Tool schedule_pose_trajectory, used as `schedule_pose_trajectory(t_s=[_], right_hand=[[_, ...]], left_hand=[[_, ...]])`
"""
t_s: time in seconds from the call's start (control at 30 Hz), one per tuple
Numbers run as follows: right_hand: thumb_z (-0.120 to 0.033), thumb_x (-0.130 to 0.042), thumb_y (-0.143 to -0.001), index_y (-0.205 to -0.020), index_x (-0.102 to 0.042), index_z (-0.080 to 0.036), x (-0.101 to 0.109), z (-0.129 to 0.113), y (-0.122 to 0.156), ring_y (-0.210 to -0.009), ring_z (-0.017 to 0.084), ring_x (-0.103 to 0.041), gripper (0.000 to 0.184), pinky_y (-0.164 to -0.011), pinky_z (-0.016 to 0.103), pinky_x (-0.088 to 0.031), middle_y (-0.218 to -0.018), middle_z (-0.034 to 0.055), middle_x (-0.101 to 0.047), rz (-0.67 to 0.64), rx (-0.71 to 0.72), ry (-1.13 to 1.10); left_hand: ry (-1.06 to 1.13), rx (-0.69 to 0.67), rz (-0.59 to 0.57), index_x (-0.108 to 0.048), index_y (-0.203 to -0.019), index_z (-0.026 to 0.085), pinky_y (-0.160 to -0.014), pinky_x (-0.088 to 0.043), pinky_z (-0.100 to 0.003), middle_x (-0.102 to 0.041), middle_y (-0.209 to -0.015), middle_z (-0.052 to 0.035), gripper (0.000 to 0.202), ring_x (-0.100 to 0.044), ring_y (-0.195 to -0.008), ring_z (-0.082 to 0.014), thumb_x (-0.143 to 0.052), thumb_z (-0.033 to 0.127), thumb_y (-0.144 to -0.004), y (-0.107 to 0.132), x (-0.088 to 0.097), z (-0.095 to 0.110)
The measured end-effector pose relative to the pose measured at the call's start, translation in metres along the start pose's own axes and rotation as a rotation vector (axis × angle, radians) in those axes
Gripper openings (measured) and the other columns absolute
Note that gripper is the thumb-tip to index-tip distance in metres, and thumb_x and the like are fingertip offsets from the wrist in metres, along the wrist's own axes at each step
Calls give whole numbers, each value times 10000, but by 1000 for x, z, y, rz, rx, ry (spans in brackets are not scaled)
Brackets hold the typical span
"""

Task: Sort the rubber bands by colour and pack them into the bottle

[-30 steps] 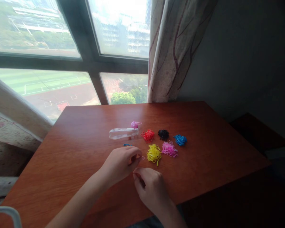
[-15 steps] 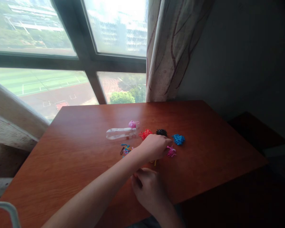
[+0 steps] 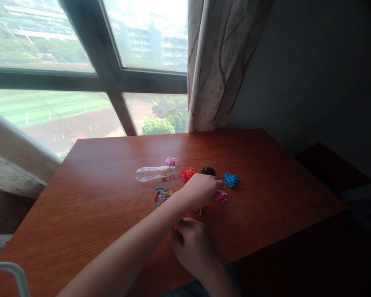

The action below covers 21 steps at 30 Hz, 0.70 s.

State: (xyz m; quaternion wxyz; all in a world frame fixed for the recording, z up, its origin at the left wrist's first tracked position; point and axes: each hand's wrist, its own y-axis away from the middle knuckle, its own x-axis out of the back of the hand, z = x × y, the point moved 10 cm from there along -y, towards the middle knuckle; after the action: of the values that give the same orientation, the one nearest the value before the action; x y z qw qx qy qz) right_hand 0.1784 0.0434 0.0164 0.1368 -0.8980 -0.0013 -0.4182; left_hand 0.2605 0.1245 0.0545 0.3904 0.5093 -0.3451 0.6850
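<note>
My left hand (image 3: 203, 189) reaches across the middle of the table, its fingers curled down between a blue heap of rubber bands (image 3: 231, 180) and a pink heap of rubber bands (image 3: 221, 196). Whatever the fingertips hold is hidden. Lower down, beneath my left forearm, my right hand (image 3: 191, 243) is closed with thumb and forefinger together; I cannot make out anything in it. Past the left hand lie a red heap of rubber bands (image 3: 187, 175) and a black heap (image 3: 208, 170). Some yellow bands (image 3: 200, 210) show below the left hand.
Mixed loose rubber bands (image 3: 162, 194) lie left of my forearm. Behind them a clear bottle (image 3: 153, 173) rests on its side beside a pink cap-like piece (image 3: 171, 161). The wooden table (image 3: 95, 198) meets a window and curtain (image 3: 218, 82). A pale curved bar (image 3: 14, 270) stands at lower left.
The view has shifted slightly, moving the table and heaps a little left in the picture. My left fingertips are marginally closer to the blue heap. My right hand looks nearly the same.
</note>
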Motion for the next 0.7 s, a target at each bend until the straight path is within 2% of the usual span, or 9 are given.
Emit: schedule_pose_trajectory(t_s=[0.17,0.33,0.43,0.57,0.63,0.7], right_hand=[[-160,-481,-877,-784,-580,-214,1,-1,0,-631,142,-599,146,-587,255,-302,-675,-9,-630,-2,-4,-27],[-196,-473,-928,-856,-599,-222,1,-1,-1,-679,142,-608,148,-632,244,-327,-711,-12,-636,-28,-25,-75],[-194,-473,-932,-876,-606,-226,0,-1,0,-694,144,-612,148,-644,243,-327,-728,-11,-645,-37,-31,-82],[-183,-469,-924,-873,-613,-224,0,0,0,-682,143,-608,158,-638,244,-322,-727,-9,-651,-20,-24,-88],[-174,-467,-921,-862,-613,-221,0,0,-1,-677,143,-607,164,-635,244,-320,-715,-8,-649,-17,-24,-82],[-169,-473,-918,-857,-613,-220,0,0,-2,-674,144,-608,161,-631,245,-317,-707,-9,-650,-16,-32,-65]], left_hand=[[20,43,13,-676,-937,217,-615,-477,-268,-732,-900,-59,122,-704,-779,-218,-601,276,-861,6,8,-8],[41,138,55,-677,-970,235,-591,-439,-263,-734,-920,-37,156,-687,-770,-204,-548,280,-896,29,27,-28],[49,217,70,-682,-961,227,-579,-413,-259,-725,-845,-27,168,-662,-690,-182,-534,277,-900,54,35,-45],[92,318,114,-677,-929,214,-603,-399,-245,-709,-809,-14,166,-637,-686,-157,-517,250,-901,98,41,-66],[113,371,127,-669,-882,217,-599,-385,-238,-707,-807,-9,159,-630,-696,-153,-517,261,-901,122,40,-76],[140,437,125,-677,-921,233,-610,-389,-236,-716,-830,-6,190,-624,-688,-146,-494,285,-919,144,35,-85]])
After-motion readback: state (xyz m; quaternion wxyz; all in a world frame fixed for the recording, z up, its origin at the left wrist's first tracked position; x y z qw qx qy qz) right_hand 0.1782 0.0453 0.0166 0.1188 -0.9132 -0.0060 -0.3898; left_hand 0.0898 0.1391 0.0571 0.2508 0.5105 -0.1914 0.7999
